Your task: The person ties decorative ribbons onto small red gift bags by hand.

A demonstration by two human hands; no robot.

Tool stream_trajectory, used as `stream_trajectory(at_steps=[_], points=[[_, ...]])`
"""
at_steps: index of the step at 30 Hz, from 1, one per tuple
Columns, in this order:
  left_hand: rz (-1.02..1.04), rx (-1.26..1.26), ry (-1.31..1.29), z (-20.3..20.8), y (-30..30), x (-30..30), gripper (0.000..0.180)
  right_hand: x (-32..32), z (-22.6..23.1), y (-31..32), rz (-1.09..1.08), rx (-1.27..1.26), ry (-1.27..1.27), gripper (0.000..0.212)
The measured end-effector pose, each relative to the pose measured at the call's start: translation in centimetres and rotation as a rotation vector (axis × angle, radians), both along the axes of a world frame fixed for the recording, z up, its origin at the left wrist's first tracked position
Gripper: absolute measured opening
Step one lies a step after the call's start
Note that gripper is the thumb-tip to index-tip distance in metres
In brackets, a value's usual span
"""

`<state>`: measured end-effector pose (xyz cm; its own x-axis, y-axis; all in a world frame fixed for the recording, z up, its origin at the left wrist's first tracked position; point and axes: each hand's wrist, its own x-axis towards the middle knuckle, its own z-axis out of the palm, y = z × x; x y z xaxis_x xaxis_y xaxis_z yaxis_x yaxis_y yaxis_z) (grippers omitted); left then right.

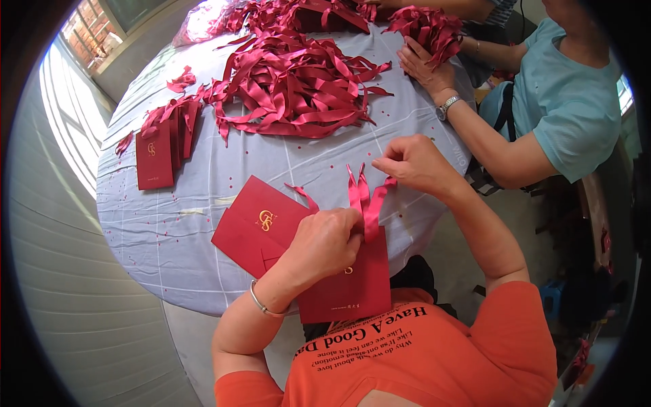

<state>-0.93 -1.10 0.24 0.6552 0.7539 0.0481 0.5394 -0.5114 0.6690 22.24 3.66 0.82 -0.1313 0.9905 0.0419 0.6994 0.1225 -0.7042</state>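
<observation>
My left hand (327, 245) is closed on the top edge of a flat red paper bag (356, 292) with a gold emblem, tilted against my front at the table's edge. Satin ribbons (359, 193) in dark red rise from that edge beside my fingers. My right hand (422, 166) is closed in a pinch just above them, and one ribbon's end meets the underside of its curled fingers. The fingertips' exact grip is partly hidden. Under my left wrist, a second flat red bag (254, 217) lies aslant on the cloth, a short ribbon by its upper corner.
A large heap of dark red ribbons (291, 88) covers the middle of the round, cloth-covered table (183, 251). Several red bags with ribbons (156, 159) lean in a row at the left. At the right, a co-worker's hand (427, 71) holds a ribbon bunch (430, 30).
</observation>
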Motion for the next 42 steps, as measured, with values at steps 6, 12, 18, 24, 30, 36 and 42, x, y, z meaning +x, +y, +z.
stream_trajectory(at_steps=[6, 12, 18, 24, 30, 36, 42], points=[[0.088, -0.084, -0.071, -0.3, 0.0, 0.1, 0.015, -1.8, -0.6, -4.6, 0.018, -0.529, 0.206, 0.031], [0.038, -0.103, -0.049, -0.3, 0.3, 0.1, 0.014, -2.5, -1.1, -5.6, -0.017, -0.514, 0.766, 0.023], [-0.028, -0.294, -0.179, -0.8, 0.6, -0.1, 0.018, -3.0, -1.3, -5.9, 0.044, -0.350, 0.676, 0.012], [0.052, -0.291, -0.187, -1.2, 0.8, 0.0, 0.022, -1.2, 1.1, -6.2, -0.052, -0.158, 0.988, 0.015], [0.097, -0.283, -0.230, -1.5, 1.0, 0.0, 0.021, -1.1, 2.2, -5.7, 0.053, 0.044, 1.049, 0.019], [0.109, -0.294, -0.238, -1.0, 1.2, -0.2, 0.025, -3.2, 1.5, -6.1, 0.187, -0.026, 0.562, 0.008], [0.127, -0.338, -0.350, -1.2, 1.2, -0.2, 0.024, -3.9, -1.8, -5.8, 0.356, 0.193, 0.266, 0.007]])
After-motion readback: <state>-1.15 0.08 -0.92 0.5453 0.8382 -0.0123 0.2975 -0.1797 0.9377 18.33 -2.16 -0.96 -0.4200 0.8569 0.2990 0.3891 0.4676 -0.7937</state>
